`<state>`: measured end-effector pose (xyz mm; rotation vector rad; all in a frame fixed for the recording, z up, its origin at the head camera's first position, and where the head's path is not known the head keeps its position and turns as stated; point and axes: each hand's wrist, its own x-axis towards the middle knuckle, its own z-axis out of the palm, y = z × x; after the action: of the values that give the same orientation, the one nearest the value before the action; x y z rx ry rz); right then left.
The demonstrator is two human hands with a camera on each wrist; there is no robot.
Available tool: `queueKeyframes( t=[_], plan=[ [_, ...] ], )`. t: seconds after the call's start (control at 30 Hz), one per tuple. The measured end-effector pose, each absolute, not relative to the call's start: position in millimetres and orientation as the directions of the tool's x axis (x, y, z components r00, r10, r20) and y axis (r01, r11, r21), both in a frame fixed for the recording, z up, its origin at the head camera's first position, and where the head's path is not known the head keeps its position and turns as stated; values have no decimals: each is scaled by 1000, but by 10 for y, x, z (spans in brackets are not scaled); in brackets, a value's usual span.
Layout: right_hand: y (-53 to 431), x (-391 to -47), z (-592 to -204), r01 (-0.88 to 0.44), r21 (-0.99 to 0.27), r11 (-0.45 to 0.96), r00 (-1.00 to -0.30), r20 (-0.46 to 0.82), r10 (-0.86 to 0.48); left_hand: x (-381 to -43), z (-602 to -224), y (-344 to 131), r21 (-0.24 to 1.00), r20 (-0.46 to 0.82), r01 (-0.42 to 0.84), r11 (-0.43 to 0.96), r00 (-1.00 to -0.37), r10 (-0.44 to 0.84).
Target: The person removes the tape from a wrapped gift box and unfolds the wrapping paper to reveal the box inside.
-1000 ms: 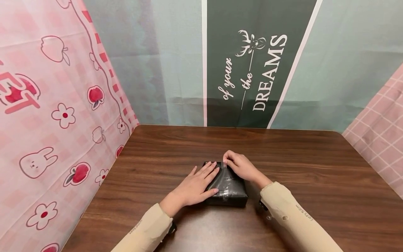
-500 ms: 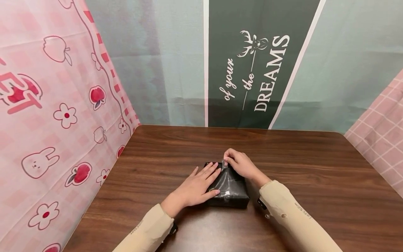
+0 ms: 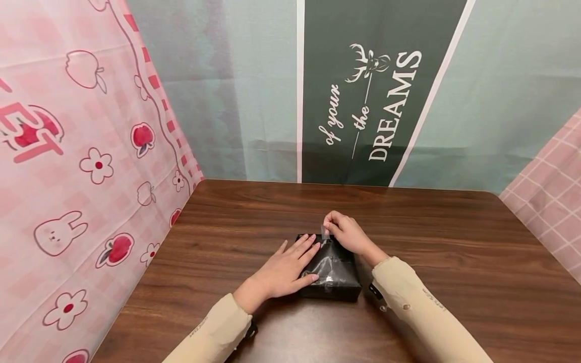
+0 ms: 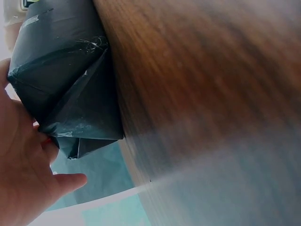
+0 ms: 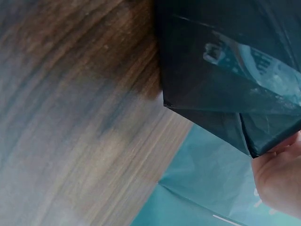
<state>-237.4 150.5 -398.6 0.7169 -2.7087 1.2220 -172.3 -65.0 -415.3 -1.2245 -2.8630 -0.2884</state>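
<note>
One left hand (image 3: 282, 271) lies spread on the left part of the box (image 3: 337, 269), its fingers straight, with nothing gripped. One right hand (image 3: 348, 236) is curled nearly closed and pinches one strip of clear tape (image 3: 324, 233) at the box's far end. The strip is long and thin, and its long way points up from the box.

There is one box, black and shiny. It lies flat in the middle of the table (image 3: 218, 227), with one side facing the person. I cannot tell which way it is longer. More clear tape shines on it, but I cannot count the bits.

Two tan sleeves (image 3: 215, 325) cover the arms. Around the one brown table hang three cloths: a pink one (image 3: 104, 126) left, a green one (image 3: 254, 111) behind, and a pink checked one (image 3: 551, 186) right.
</note>
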Motion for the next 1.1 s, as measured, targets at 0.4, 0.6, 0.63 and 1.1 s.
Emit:
queueKeyframes(
  t=[0.4,0.6,0.63,1.1],
  plan=[
    [1512,-2458,-3987,-388,-747,540,-908,211,-361,-1720,-4142,-652,171,92,721,672,-691,717],
    [1508,-2507,-3988,-375,-758,534,-908,185,-376,-1726,-4155,-654,161,96,723,672,-689,718],
    [1508,-2516,-3990,-372,-758,536,-909,180,-376,-1728,-4156,-654,159,96,723,672,-689,718],
    [1596,-2668,-4099,-243,-904,353,-918,96,-385,-1734,-4168,-649,157,84,718,678,-694,715]
  ],
)
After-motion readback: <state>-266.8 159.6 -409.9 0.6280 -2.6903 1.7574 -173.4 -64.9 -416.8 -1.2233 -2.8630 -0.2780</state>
